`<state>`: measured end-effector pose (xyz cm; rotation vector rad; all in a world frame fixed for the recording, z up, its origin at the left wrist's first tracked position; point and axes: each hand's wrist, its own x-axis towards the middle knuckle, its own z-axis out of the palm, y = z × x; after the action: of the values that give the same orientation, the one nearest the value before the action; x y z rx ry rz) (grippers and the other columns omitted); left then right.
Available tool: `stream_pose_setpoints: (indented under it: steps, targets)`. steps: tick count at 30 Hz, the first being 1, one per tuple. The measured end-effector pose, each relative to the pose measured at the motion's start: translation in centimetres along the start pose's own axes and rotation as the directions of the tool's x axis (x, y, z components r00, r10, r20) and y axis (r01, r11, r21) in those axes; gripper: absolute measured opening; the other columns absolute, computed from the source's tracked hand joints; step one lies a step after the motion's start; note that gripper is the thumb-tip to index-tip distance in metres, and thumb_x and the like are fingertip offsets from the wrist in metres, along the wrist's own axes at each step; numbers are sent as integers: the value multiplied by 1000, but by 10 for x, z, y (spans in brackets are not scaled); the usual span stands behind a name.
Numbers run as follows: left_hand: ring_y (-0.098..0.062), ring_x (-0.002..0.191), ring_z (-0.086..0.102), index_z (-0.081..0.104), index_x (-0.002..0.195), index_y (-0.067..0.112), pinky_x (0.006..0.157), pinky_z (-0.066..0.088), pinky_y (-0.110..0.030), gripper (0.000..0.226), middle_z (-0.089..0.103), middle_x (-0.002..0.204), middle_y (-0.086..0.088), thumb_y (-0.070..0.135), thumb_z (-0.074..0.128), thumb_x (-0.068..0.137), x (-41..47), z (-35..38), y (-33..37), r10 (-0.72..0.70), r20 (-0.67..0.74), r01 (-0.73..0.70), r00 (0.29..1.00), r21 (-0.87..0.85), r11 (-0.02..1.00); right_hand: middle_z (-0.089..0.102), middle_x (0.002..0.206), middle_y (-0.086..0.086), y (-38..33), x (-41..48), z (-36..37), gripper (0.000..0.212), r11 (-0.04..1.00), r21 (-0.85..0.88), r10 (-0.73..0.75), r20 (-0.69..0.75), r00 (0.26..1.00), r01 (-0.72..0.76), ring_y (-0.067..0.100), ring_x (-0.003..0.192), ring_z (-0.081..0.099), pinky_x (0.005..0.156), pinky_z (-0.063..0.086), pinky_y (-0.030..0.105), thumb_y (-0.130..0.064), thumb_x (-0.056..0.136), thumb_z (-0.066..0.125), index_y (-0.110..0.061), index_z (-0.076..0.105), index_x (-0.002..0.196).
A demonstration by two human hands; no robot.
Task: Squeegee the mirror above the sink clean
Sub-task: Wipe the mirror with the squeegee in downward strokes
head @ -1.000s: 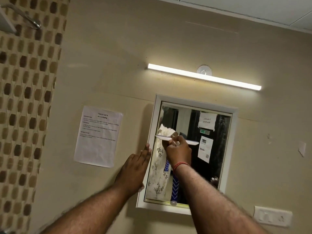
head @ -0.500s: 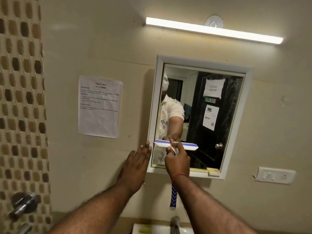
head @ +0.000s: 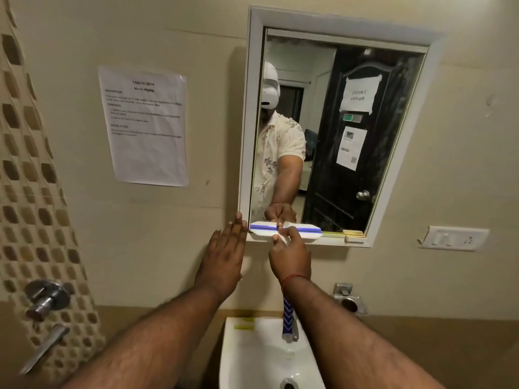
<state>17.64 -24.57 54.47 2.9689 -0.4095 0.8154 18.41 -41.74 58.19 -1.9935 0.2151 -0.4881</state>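
A: Squeegee (head: 285, 231) clenched in right hand (head: 290, 255), blade laid along bottom left of mirror (head: 351, 130). Left hand (head: 224, 259) flat, released, on wall.

B: Left strip judged done; right strip left.

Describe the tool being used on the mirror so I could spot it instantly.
Find the white-framed mirror above the sink. At its bottom edge the right hand holds a squeegee. Its wide white head carries a blue strip, and a blue-and-white patterned handle hangs below the wrist; nothing else nearby is blue.
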Motion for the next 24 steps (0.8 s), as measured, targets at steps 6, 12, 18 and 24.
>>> stream_pose_setpoints:
  steps: [6, 12, 18, 24]
  targets:
    - [-35, 173, 7, -13, 174, 8, 138, 19, -53, 160, -21, 184, -15, 49, 102, 71, -4, -7, 2, 0, 9, 0, 1000, 45, 999, 68, 95, -1, -24, 17, -18, 7, 997, -18, 73, 110, 991, -71, 29, 95, 70, 88, 65, 55, -36, 99, 65, -33, 61, 93]
    - [-37, 171, 19, 5, 175, 5, 136, 26, -56, 159, -6, 185, -18, 50, 105, 61, -5, -12, -2, 8, 9, -9, 1000, 65, 998, 67, 90, -4, -23, 28, -56, 13, 997, -67, 37, -12, 999, -38, 27, 90, 69, 83, 66, 56, -39, 99, 68, -35, 62, 89]
    - [-36, 172, 13, 9, 176, 4, 138, 20, -54, 157, -7, 185, -18, 51, 105, 62, -3, -9, 7, -37, 23, 36, 999, 41, 998, 62, 87, -10, -18, 41, -77, 4, 992, -130, -16, -48, 999, 9, 14, 81, 62, 80, 67, 52, -35, 105, 70, -32, 68, 107]
    - [-33, 173, -3, -14, 173, 8, 139, 8, -50, 154, -29, 180, -15, 54, 97, 77, -3, -4, 19, -83, 39, 82, 996, 25, 996, 61, 87, -12, -8, 43, -74, 9, 988, -152, -33, -32, 999, 28, 13, 81, 64, 78, 68, 50, -32, 104, 71, -36, 64, 106]
